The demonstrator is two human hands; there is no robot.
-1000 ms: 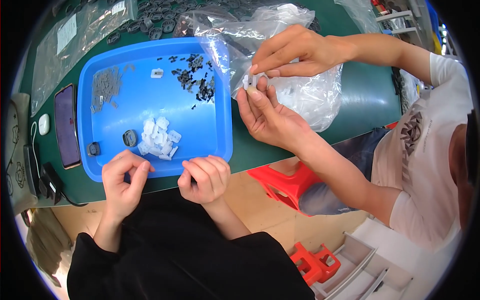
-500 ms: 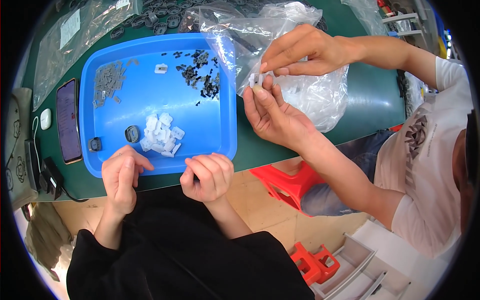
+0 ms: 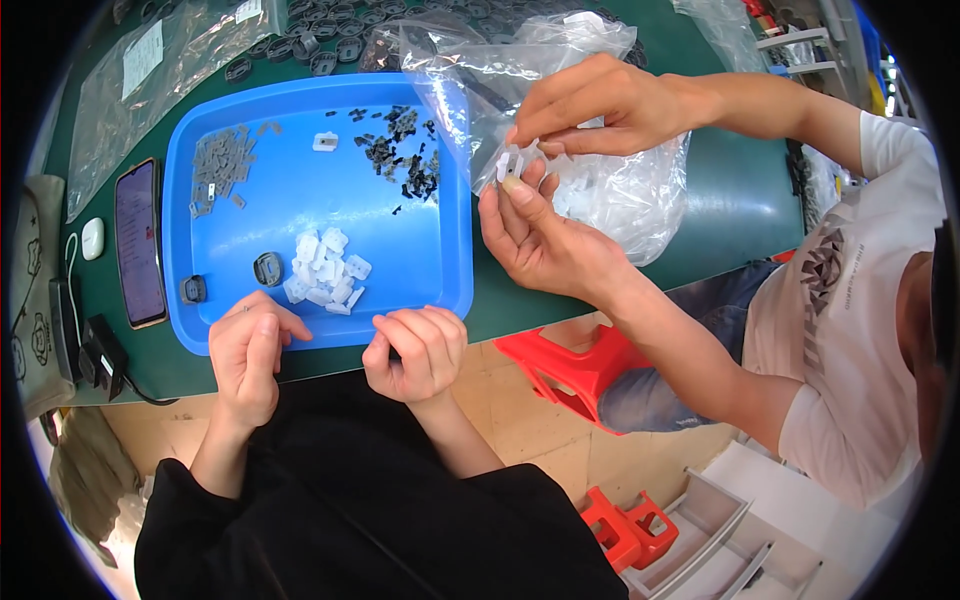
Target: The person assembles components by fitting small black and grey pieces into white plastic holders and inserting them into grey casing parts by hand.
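My left hand [image 3: 248, 355] rests at the near edge of a blue tray [image 3: 455, 250], its fingers curled and nothing seen in them. To its right, my right hand [image 3: 420, 355] is loosely fisted over the same rim, with no object showing. Inside the tray, just beyond my hands, lies a heap of small white plastic pieces [image 3: 322, 268]. Two dark grey oval housings, one [image 3: 268, 268] next to that heap and another [image 3: 193, 289] by the left wall, sit nearby. Flat grey pieces [image 3: 222, 165], small black parts [image 3: 405, 150] and a single white piece [image 3: 325, 142] lie farther back.
On the right, another person's hands [image 3: 560, 220] hold a small white part over a clear plastic bag [image 3: 640, 200]. A phone [image 3: 138, 245] and a white earbud case [image 3: 92, 238] lie left of the tray. More dark housings [image 3: 320, 40] cover the far table. Red stools [image 3: 570, 365] stand below.
The other person's hands have shifted slightly left and tilted the white part. My own hands stay almost still at the tray's edge.
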